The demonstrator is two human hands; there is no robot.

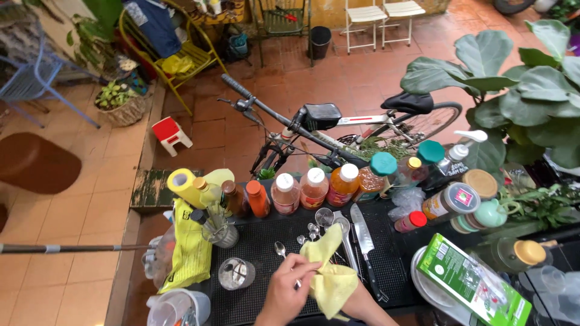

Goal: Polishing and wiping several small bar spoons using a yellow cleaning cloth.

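A green carton lies tilted at the desk's right front, a yellow packet hangs at its left edge, and orange-filled bottles with white caps line the back. The left hand pinches a spoon against a yellow cloth, which drapes over the right hand, so its state cannot be told. Just beyond the cloth lie a knife and a strainer.

Hidden under the cloth

We cannot see the right hand beneath the yellow cloth; the spoon's handle is probably covered too.
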